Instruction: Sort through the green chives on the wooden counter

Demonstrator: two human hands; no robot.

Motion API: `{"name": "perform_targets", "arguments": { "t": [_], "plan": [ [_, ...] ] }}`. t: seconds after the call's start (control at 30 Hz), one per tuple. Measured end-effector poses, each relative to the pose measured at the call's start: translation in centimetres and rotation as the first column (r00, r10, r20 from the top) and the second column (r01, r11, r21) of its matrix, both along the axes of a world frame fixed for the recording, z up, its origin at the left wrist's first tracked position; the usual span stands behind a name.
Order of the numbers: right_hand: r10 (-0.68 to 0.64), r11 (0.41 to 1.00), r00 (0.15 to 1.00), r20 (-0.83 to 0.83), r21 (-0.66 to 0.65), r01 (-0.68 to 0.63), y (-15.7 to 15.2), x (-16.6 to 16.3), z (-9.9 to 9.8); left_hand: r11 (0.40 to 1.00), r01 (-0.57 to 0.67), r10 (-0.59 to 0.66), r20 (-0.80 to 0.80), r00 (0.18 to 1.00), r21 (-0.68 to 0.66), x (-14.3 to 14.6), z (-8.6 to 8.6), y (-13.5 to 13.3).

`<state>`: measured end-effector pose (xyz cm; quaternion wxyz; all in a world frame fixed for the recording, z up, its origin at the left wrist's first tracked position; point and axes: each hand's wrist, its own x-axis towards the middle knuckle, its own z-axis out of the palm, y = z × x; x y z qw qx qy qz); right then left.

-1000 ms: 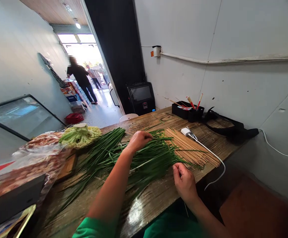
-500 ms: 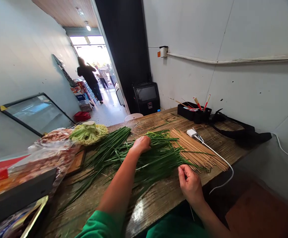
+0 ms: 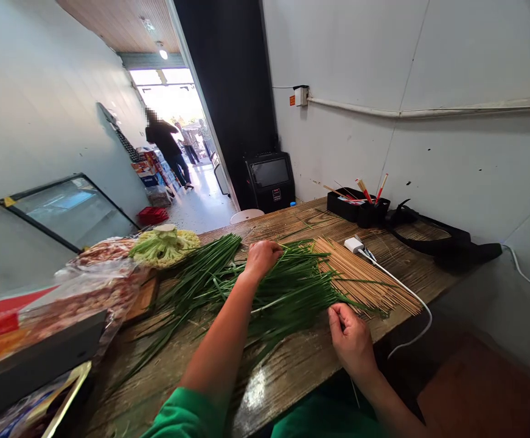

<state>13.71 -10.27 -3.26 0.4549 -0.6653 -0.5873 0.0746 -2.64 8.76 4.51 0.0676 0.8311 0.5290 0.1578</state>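
Note:
Long green garlic chives [image 3: 292, 298] lie in a loose heap on the wooden table [image 3: 287, 377]. Over the far side of this heap is my left hand [image 3: 263, 258], its fingers pinched together; whatever they hold is hidden. Close to the heap's right end and the table's front edge, my right hand [image 3: 351, 334] is closed, thumb against fingers. A thin skewer [image 3: 355, 392] sticks out below it, its upper part covered by the hand. Many bamboo skewers [image 3: 365, 280] are spread beside the chives, a few green blades lying across them.
A cauliflower [image 3: 164, 246] and bagged meat [image 3: 82, 298] sit at the left. Toward the back right are a black holder [image 3: 344, 205] with sticks, a white plug with its cable [image 3: 401, 283] and a black strap [image 3: 447, 237]. A person [image 3: 167, 146] stands near the doorway.
My left hand has lifted slightly and shifted a little away from me over the chives. My right hand has stayed nearly in place.

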Motion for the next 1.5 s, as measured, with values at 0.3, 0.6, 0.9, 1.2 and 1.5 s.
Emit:
{"name": "perform_targets", "arguments": {
  "t": [0.3, 0.6, 0.9, 1.2, 1.5],
  "plan": [
    [0.005, 1.0, 1.0, -0.022, 0.012, -0.004, 0.0, 0.1, -0.3, 0.996, -0.094, 0.092, -0.086, 0.992, -0.014, 1.0, -1.7, -0.1],
    [0.023, 1.0, 0.997, -0.067, 0.014, -0.022, 0.5, 0.3, -1.1, 0.955, 0.244, -0.151, 0.433, 0.889, -0.167, 3.3, -1.1, -1.5],
    [0.012, 1.0, 0.998, -0.054, -0.015, -0.013, 0.3, 0.1, -0.4, 0.895, 0.347, -0.121, 0.597, 0.793, -0.28, 3.9, -1.9, -1.6],
    [0.047, 0.999, 0.994, -0.098, -0.017, -0.049, 0.2, 0.0, -0.4, 0.887, 0.372, -0.138, 0.611, 0.78, -0.274, 4.1, -1.2, -2.3],
    [0.059, 0.998, 0.993, -0.104, -0.007, -0.06, 0.2, 0.1, -0.5, 0.899, 0.355, -0.151, 0.58, 0.801, -0.257, 4.4, -0.8, -2.8]
  ]
}}
